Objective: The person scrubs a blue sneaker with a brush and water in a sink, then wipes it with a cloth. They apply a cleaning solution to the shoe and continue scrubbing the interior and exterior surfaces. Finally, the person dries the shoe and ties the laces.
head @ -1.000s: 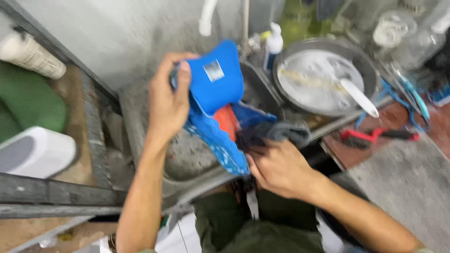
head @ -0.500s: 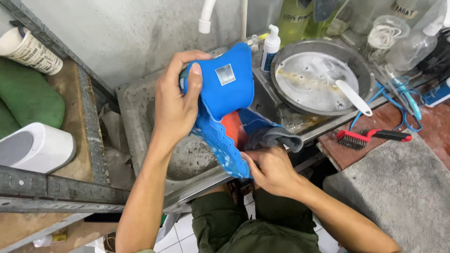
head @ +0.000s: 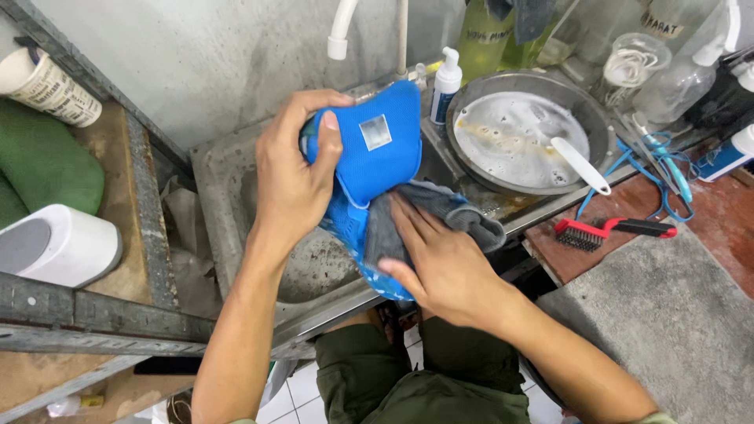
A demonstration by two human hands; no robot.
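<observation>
Rough grey concrete formed the wall and the worn sink (head: pixel 236 196) below a white tap spout (head: pixel 341 31). Over the basin, the left hand (head: pixel 294 177) was closed around the upper part of a blue mesh shoe (head: pixel 377 153), thumb and fingers wrapped over its tongue and collar, holding it tilted above the sink. The right hand (head: pixel 440 263) lay flat against the shoe's side with fingers stretched out, pressing a grey cloth (head: pixel 440 216) onto the blue fabric; the cloth's loose end hung off to the right. Just beside the shoe, on the sink's edge, stood a small white pump bottle (head: pixel 448 82). A round metal basin (head: pixel 526 129) of soapy water sat next to it, with a white spoon-like handle (head: pixel 581 165) resting inside. On the reddish counter lay a red-and-black brush (head: pixel 613 230) and pale blue cords (head: pixel 660 161). At the left, a metal rack held a white rounded container (head: pixel 59 243) and something green (head: pixel 47 165). Olive trousers (head: pixel 393 377) showed beneath the arms.
</observation>
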